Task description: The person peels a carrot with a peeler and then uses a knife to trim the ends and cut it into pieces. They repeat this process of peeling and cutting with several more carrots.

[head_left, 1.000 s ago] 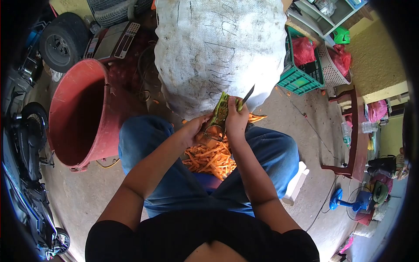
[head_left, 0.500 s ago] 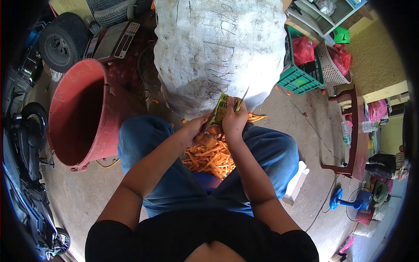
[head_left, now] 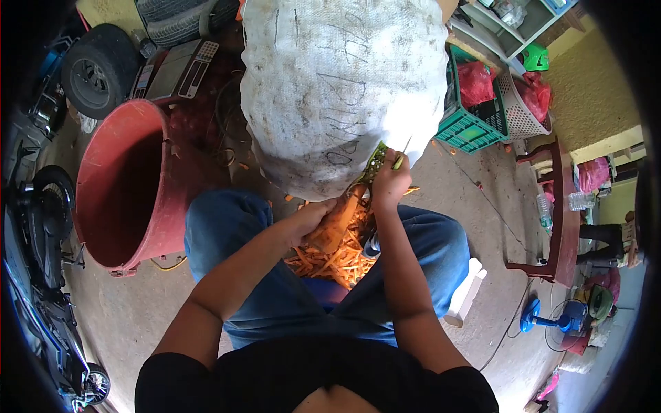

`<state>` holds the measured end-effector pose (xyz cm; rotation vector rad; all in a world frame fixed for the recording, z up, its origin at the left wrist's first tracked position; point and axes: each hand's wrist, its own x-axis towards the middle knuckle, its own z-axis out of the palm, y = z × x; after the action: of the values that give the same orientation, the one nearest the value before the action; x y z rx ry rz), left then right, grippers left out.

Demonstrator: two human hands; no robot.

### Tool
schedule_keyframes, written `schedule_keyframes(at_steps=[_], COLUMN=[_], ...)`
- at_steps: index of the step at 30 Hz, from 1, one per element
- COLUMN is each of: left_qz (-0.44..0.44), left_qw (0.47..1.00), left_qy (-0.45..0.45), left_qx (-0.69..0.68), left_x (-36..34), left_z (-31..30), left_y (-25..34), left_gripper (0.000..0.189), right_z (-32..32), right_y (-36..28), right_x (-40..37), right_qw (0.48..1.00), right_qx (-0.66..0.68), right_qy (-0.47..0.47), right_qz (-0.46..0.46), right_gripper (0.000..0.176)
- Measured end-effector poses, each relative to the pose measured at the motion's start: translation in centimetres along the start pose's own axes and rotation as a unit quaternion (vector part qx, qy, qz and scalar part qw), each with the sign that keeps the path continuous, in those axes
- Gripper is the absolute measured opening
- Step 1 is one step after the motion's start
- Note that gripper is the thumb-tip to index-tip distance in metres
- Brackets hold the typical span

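My left hand (head_left: 313,219) is wrapped around the lower part of a long orange root vegetable (head_left: 337,228), which slants up to the right. In my right hand (head_left: 390,186) is a green hand slicer (head_left: 374,164) dotted with holes, its lower end right at the vegetable's upper tip. A thin pointed blade (head_left: 407,143) sticks out above the right fingers. Below both hands, a heap of orange strips (head_left: 337,258) lies between my knees, with a blue container (head_left: 325,292) at its near side.
A big white woven sack (head_left: 337,82) stands straight ahead. On the left is a red barrel (head_left: 165,172) with a dark inside. Green crate (head_left: 478,127) and white basket (head_left: 520,103) stand at the right, beyond a reddish wooden frame (head_left: 564,220). Orange scraps lie on the floor.
My right hand and the green slicer have moved up and to the right, toward the vegetable's far tip. More of the orange vegetable now shows above my left hand.
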<state>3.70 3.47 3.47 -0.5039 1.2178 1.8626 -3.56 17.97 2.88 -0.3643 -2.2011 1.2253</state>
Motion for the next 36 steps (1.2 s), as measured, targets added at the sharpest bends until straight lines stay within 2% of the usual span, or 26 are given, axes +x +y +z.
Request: schedule_keyframes(at_steps=[6, 10, 12, 14, 16, 18, 20, 24, 26, 29, 33, 34, 36], left_qz=[-0.025, -0.020, -0.026, -0.040, -0.031, -0.017, 0.047, 0.112, 0.146, 0.177, 0.177, 0.180, 0.182], left_qw=[0.998, 0.996, 0.993, 0.994, 0.994, 0.994, 0.977, 0.961, 0.927, 0.900, 0.893, 0.912, 0.929], left_qy=[-0.062, -0.088, -0.112, -0.096, -0.100, -0.100, -0.057, -0.030, 0.050, 0.073, 0.087, 0.094, 0.102], left_qx=[0.020, 0.010, 0.006, 0.024, 0.039, 0.051, 0.202, 0.251, 0.341, 0.392, 0.405, 0.357, 0.306], left_x=[-0.6, -0.4, -0.8, -2.7, -3.3, -2.8, -1.2, -0.5, -0.4, 0.6, 1.0, 1.5, 1.9], left_z=[-0.1, -0.7, -1.1, -1.2, -1.0, -1.3, -2.2, -2.1, -2.0, -2.8, -2.6, -2.8, -2.8], left_y=[0.5, 0.3, 0.1, 0.5, 1.0, 1.3, 0.8, 0.6, 0.6, 0.4, 0.6, 0.3, 0.2], left_gripper=[0.038, 0.039, 0.039, 0.037, 0.037, 0.036, 0.040, 0.045, 0.050, 0.052, 0.056, 0.056, 0.056], right_z=[-1.1, -1.0, -0.7, -3.0, -3.8, -3.5, -3.7, -5.1, -5.9, -6.9, -7.3, -7.3, -6.8], right_y=[0.5, 0.9, 3.9, 5.1, 3.7, 2.9, 1.9, 0.0, -0.8, -1.5, -2.0, -2.2, -1.5], right_x=[2.9, 3.0, 4.2, 7.0, 6.7, 5.8, 5.3, 5.1, 5.0, 4.4, 2.9, 2.3, 1.4], right_qw=[0.998, 0.998, 0.992, 0.969, 0.970, 0.978, 0.977, 0.969, 0.959, 0.970, 0.967, 0.961, 0.967], right_qx=[0.002, 0.017, -0.048, 0.087, 0.089, 0.130, 0.152, 0.226, 0.268, 0.236, 0.222, 0.222, 0.201], right_qy=[0.031, 0.043, 0.116, 0.158, 0.150, 0.122, 0.100, 0.048, 0.029, -0.005, -0.065, -0.091, -0.112], right_qz=[0.053, 0.045, -0.014, 0.170, 0.171, 0.113, 0.111, 0.083, 0.089, 0.062, 0.108, 0.135, 0.110], right_gripper=[0.021, 0.021, 0.022, 0.023, 0.023, 0.023, 0.021, 0.021, 0.021, 0.022, 0.022, 0.022, 0.021])
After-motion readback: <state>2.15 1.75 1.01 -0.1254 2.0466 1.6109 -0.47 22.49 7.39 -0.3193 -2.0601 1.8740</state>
